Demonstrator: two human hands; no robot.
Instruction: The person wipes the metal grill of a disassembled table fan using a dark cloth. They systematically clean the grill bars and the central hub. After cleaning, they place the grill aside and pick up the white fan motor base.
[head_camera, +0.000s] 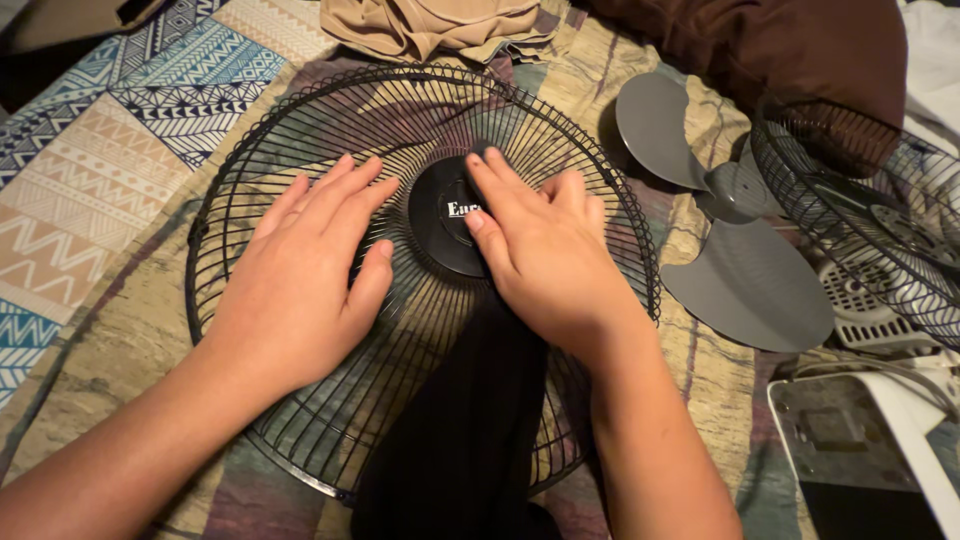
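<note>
A round black wire fan grille (300, 130) lies flat on a patterned cloth, with a black round cap (440, 215) at its centre. My left hand (305, 280) rests flat on the grille's wires, left of the cap, fingers spread. My right hand (545, 255) lies palm down over the right side of the cap, fingers pointing up-left. A black cloth (465, 420) lies across the grille's near part, running under my right hand. Neither hand grips anything that I can see.
A grey three-blade fan propeller (745, 265) lies to the right. Beyond it sits a second wire grille (860, 210) over a white fan body (870, 300). A white base piece (880, 440) is at lower right. Tan (430, 25) and brown fabric (760, 40) lie at the top.
</note>
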